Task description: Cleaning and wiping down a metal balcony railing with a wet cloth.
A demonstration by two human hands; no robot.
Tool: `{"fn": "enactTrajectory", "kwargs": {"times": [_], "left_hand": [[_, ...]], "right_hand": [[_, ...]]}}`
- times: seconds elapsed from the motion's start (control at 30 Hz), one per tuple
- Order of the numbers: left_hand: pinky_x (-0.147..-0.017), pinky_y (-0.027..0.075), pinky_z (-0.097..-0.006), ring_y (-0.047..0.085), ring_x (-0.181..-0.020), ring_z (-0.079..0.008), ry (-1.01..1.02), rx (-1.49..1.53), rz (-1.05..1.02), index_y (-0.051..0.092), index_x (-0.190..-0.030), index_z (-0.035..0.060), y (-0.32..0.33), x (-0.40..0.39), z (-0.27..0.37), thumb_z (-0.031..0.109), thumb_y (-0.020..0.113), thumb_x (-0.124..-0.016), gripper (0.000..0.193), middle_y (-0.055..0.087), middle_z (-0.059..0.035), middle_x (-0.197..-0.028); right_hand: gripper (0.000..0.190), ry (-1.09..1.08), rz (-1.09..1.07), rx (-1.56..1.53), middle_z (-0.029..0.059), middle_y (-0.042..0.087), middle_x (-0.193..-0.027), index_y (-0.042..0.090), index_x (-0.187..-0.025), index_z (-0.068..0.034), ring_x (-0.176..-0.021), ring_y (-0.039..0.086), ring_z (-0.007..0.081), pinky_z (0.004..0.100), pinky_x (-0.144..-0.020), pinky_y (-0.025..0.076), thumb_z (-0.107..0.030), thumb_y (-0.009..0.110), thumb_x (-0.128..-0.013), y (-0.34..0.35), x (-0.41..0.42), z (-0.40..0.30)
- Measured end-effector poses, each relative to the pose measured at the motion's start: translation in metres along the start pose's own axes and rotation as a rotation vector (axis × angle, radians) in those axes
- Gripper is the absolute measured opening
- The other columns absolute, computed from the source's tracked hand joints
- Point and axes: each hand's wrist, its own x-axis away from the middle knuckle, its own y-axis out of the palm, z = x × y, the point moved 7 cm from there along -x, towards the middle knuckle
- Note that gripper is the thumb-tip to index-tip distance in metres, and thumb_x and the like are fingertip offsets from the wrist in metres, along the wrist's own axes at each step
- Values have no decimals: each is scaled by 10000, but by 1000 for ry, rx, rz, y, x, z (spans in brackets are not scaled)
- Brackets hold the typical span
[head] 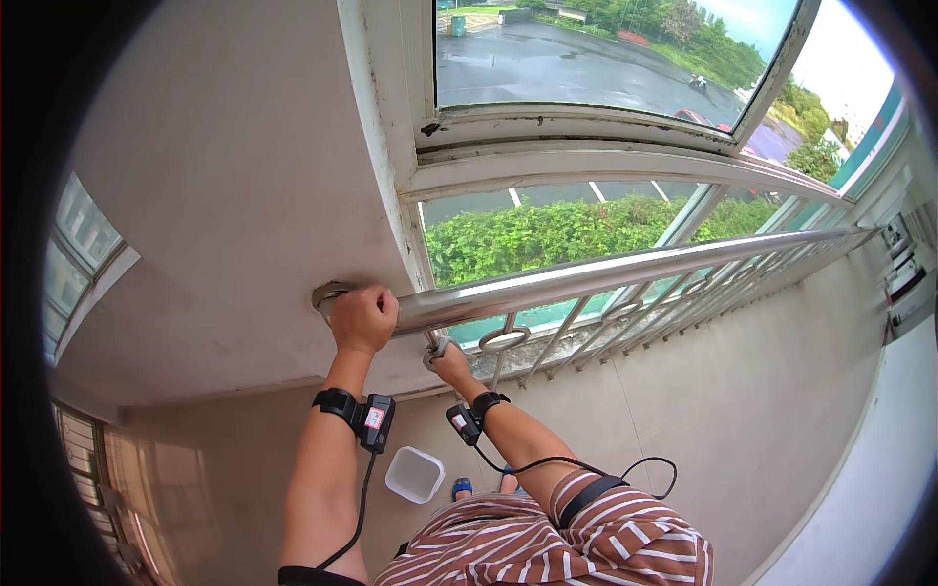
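My left hand (pixel 363 319) is closed around the stainless steel handrail (pixel 564 282), close to where its end meets the wall (pixel 242 220). Lower down, my right hand (pixel 456 364) grips a grey cloth (pixel 434 356). That cloth is pressed around a thin metal baluster (pixel 431 338) below the rail. Part of the baluster is hidden by the cloth and fingers. Just to the right, a metal ring (pixel 504 338) sits on the neighbouring baluster.
A translucent plastic tub (pixel 415 476) stands on the tiled floor (pixel 608 410) beside my blue slippers (pixel 462 486). Black cables (pixel 364 498) hang from both wrist devices. Behind the railing is a framed window (pixel 571 124); the balustrade continues to the right.
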Motion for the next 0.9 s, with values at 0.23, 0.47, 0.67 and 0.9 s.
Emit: {"fn": "enactTrajectory", "kwargs": {"times": [0.23, 0.47, 0.67, 0.9], "left_hand": [[-615, 517, -495, 645, -657, -396, 4, -31, 2, 673, -692, 74, -2, 6, -6, 226, 611, -861, 236, 664, -170, -695], [-623, 508, -500, 641, -680, -402, 17, -42, -1, 655, -694, 65, 5, 4, 0, 232, 608, -871, 248, 663, -173, -717], [-609, 489, -502, 620, -670, -410, 20, -55, 18, 621, -681, 56, 0, 8, -9, 219, 605, -873, 253, 643, -174, -701], [-591, 469, -499, 610, -658, -415, 43, -21, 41, 608, -679, 49, 6, 6, -3, 205, 601, -876, 252, 628, -180, -690]], "right_hand": [[378, -245, -25, -311, 225, 701, -1119, 625, -1183, 26, -1115, 647, 357, 423, -941, 510, -76, 691, -825, -24, 13, -96], [419, -365, -99, -635, 197, 694, -1134, 590, -1249, 65, -1087, 670, 269, 362, -907, 541, -15, 688, -850, -33, 6, -115], [288, -450, -80, -593, 179, 708, -1052, 649, -1138, 44, -1016, 686, 224, 333, -814, 552, -45, 714, -872, -27, 6, -123], [189, -188, -184, -313, 206, 710, -1013, 685, -1045, -29, -966, 682, 311, 409, -801, 522, -117, 700, -878, -9, -5, -60]]}}
